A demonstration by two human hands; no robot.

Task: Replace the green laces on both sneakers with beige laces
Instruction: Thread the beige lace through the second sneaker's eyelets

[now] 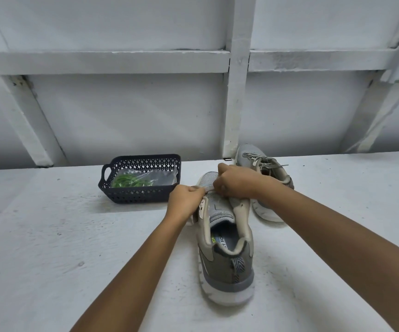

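Observation:
A grey and beige sneaker (227, 255) stands on the white table, heel towards me, its tongue bare with no lace across most of it. My left hand (186, 200) and my right hand (236, 184) are both pinched on a short stretch of beige lace (208, 188) at the lowest eyelets near the toe. A second sneaker (265, 168) lies behind my right hand, laced in beige with a loose bow. Green laces (128, 181) lie inside a clear bag in the dark basket (141, 196).
The dark perforated basket sits to the left of the sneakers, near the table's back edge. A white framed wall (236, 92) rises right behind the table. The white tabletop (62, 248) spreads out left and front.

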